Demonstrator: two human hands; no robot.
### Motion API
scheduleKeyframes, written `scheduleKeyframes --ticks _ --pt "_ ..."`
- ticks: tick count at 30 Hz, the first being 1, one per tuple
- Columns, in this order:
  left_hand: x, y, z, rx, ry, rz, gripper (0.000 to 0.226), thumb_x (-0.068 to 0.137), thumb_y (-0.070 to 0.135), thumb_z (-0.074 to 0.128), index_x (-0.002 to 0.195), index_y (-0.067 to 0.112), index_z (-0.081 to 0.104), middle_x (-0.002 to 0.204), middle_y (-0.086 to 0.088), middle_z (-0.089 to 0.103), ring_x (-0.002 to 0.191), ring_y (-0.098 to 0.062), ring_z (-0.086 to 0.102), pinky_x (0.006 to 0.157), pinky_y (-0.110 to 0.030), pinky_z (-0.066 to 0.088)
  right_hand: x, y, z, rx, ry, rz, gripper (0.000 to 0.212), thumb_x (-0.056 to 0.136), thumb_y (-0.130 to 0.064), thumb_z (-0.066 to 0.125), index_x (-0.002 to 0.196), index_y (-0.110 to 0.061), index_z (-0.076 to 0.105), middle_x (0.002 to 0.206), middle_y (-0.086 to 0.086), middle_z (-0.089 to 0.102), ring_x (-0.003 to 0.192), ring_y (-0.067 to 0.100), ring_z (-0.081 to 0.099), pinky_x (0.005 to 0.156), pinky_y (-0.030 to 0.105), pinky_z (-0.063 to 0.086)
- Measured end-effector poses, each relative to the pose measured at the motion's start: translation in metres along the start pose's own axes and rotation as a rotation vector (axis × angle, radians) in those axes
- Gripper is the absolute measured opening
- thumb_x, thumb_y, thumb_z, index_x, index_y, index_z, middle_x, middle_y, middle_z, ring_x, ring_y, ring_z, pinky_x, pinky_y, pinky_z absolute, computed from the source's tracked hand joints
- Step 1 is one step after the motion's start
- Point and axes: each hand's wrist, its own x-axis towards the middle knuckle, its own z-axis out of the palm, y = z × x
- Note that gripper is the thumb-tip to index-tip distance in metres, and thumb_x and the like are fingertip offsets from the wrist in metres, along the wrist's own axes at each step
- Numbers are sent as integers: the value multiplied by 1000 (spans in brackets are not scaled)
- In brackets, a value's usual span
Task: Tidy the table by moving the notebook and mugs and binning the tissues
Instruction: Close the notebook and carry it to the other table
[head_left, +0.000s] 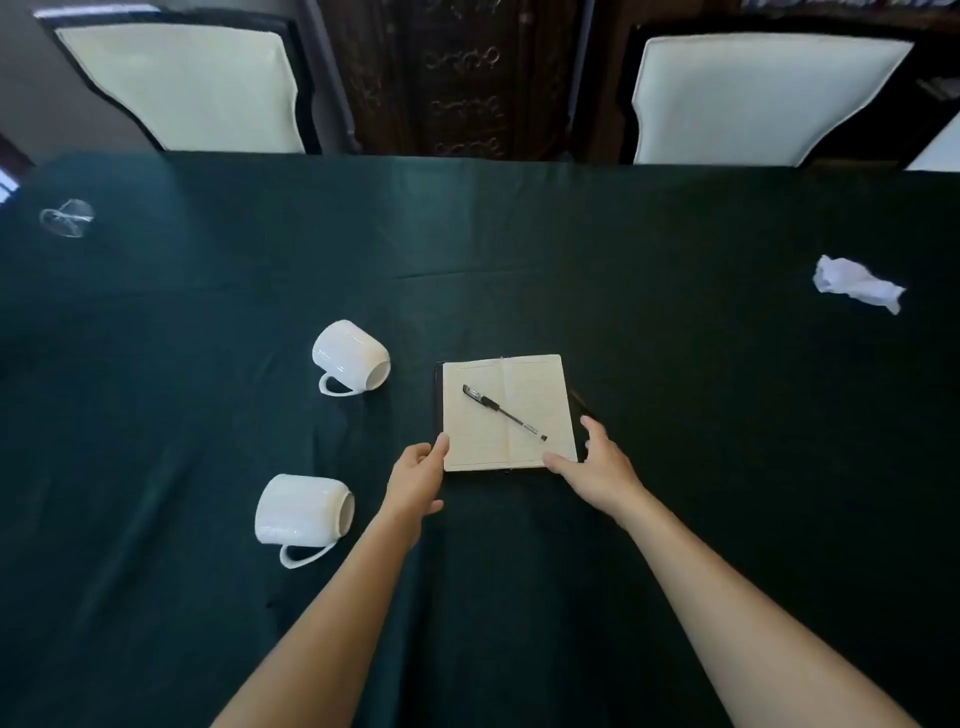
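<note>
Both hands pinched the open notebook (506, 413): left hand (418, 475) at its near-left corner; right hand (597, 470) at its near-right. A pen (504, 413) lay diagonally across the pages, free to roll.

Not much is readable on the notebook (506, 410) just beyond the hands, its ruled lines are too faint to make out any writing. The right hand (597, 467) covers the near right corner of the page, and the black cover only peeks out at the edges. Far off to the left of the left hand (418, 475), a clear glassy thing (66, 218) is too blurry to identify. Both chairs (187, 83) way beyond the hands are cut off at the top edge, and both forearms run out the bottom.
</note>
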Motion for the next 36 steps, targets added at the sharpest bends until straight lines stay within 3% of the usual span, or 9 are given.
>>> scheduleKeyframes --ticks 10,14,18,21,24,30,33,35,36 --pt "28 -2 -4 37 97 -7 62 92 19 76 147 12 50 136 -12 59 114 -24 61 88 -39 57 33 11 2 206 54 169 66 85 -31 77 144 -12 54 126 6 62 116 28 63 102 47 55" --pt "28 -6 -13 207 142 39 50 90 4 72 138 7 60 114 -7 62 87 -15 65 66 -25 57 20 17 9 179 58 191 53 85 -22 78 135 -14 61 107 -2 62 106 23 65 97 45 58" --pt "22 -13 -25 360 147 91 44 88 -3 66 131 6 65 98 -1 63 72 -11 63 54 -22 54 4 19 18 128 62 190 49 85 -28 77 130 -14 63 113 1 66 106 23 65 97 45 58" --pt "11 -19 -28 440 125 118 25 84 -5 61 97 13 72 83 3 67 82 -27 70 75 -43 64 -11 22 24 96 87 202 49 86 -30 75 130 -13 63 123 6 66 110 25 66 98 45 57" --pt "-1 -27 -30 470 86 130 39 82 -3 60 66 31 49 86 -12 72 81 -35 68 81 -52 61 -22 24 29 56 93 213 51 87 -30 73 133 -13 62 125 6 66 111 25 65 98 43 57" --pt "-9 -31 -31 454 68 187 29 87 8 64 73 27 48 74 11 57 80 -21 60 72 -32 51 -34 13 40 -305 224 72 49 91 -32 67 137 -16 59 132 10 60 118 28 60 93 36 50" --pt "-10 -28 -28 519 60 226 15 88 11 61 76 16 54 79 -2 60 72 -21 58 58 -28 44 -35 -1 53 -368 263 -72 40 96 -29 62 134 -16 61 130 8 60 114 26 60 91 37 53" --pt "-7 -26 -24 548 52 251 8 87 12 60 89 5 65 97 -16 67 83 -31 64 67 -36 51 -33 -11 62 -362 232 -130 36 97 -29 61 131 -17 63 127 5 62 110 24 62 88 35 53" --pt "-6 -24 -21 557 36 262 21 88 12 60 104 3 69 110 -21 68 95 -34 66 79 -40 54 -32 -15 66 -359 217 -151 34 97 -29 62 129 -17 64 124 4 64 108 24 62 86 34 53"
